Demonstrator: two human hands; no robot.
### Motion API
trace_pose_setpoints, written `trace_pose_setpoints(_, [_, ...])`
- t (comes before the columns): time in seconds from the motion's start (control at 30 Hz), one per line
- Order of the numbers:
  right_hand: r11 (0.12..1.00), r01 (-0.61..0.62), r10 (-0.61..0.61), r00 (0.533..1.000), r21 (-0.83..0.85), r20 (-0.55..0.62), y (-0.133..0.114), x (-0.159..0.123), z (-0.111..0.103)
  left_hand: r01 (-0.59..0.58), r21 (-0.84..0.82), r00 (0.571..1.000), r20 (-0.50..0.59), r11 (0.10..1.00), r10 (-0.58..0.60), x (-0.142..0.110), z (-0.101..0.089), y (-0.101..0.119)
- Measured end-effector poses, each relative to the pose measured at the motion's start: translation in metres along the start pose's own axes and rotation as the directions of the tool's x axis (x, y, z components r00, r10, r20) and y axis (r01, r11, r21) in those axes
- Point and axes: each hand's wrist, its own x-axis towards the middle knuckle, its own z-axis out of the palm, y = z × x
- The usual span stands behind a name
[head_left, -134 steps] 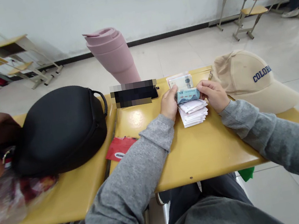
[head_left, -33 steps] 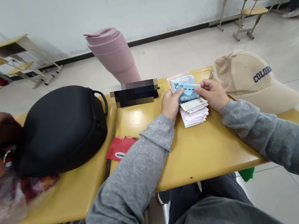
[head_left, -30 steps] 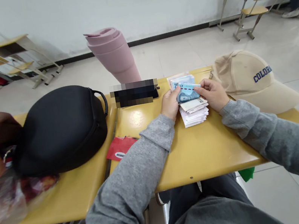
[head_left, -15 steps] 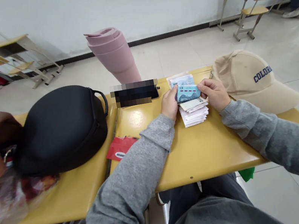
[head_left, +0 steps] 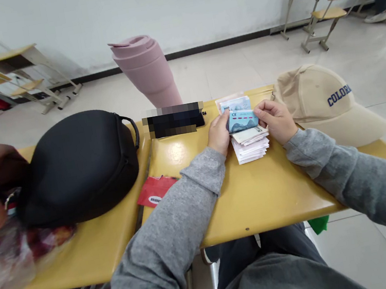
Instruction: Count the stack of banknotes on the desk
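A blue banknote [head_left: 243, 120] is stretched between my two hands above the desk. My left hand [head_left: 218, 133] pinches its left end, and my right hand [head_left: 278, 119] pinches the right end between thumb and fingers. Directly below it lies a stack of pale paper slips [head_left: 252, 148], with a few whitish notes [head_left: 249, 135] on top. Behind the held note rests a small pile of blue and pinkish banknotes [head_left: 236, 102], partly covered by it.
A beige cap [head_left: 318, 99] sits right of my right hand. Left of my hands are a phone [head_left: 174, 120], a pink tumbler [head_left: 149, 73], a red packet [head_left: 156, 190] and a black case [head_left: 81, 163]. The yellow desktop [head_left: 261, 197] ends near my lap.
The blue banknote is tilted slightly and looks flatter between my fingers. My right fingers have shifted up a little; everything else stays in place.
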Motion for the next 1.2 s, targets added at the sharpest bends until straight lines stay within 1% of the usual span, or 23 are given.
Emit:
trace_pose_setpoints(0.4, [1.0, -0.002, 0.002, 1.0, -0.004, 0.018, 0.0002, 0.0002, -0.0015, 0.015, -0.006, 1.0, -0.011, 1.0, -0.015, -0.0023, 0.0014, 0.0027])
trace_pose_setpoints(0.63, [1.0, -0.002, 0.003, 1.0, -0.013, 0.015, 0.0004, 0.0004, -0.0017, 0.047, -0.03, 0.999, -0.021, 0.998, -0.047, -0.0015, 0.0007, 0.0028])
trace_pose_setpoints(0.77, [1.0, 0.0, 0.0, 1.0, -0.013, 0.021, 0.0017, 0.0009, -0.0027, 0.04, -0.022, 0.999, -0.03, 0.999, -0.041, -0.0033, 0.0018, 0.0037])
trace_pose_setpoints(0.87, [1.0, 0.0, 0.001, 0.999, -0.018, 0.033, 0.0013, 0.0006, -0.003, 0.022, -0.011, 1.0, -0.013, 1.0, -0.022, -0.0044, 0.0025, 0.0042])
trace_pose_setpoints(1.03, [0.999, -0.036, 0.033, 0.996, 0.032, 0.088, -0.0014, -0.0007, -0.0014, -0.008, -0.035, 1.0, 0.023, 0.999, 0.009, -0.0046, 0.0034, 0.0039])
trace_pose_setpoints(1.13, [0.999, -0.052, 0.051, 0.997, 0.01, 0.065, 0.0002, -0.0003, -0.0008, 0.009, -0.039, 1.0, 0.026, 0.999, -0.008, -0.0056, 0.0043, 0.0047])
trace_pose_setpoints(1.2, [0.996, -0.085, 0.085, 0.996, -0.008, 0.037, 0.0031, 0.0007, -0.0012, 0.021, -0.04, 0.999, 0.029, 0.999, -0.019, -0.0065, 0.005, 0.0056])
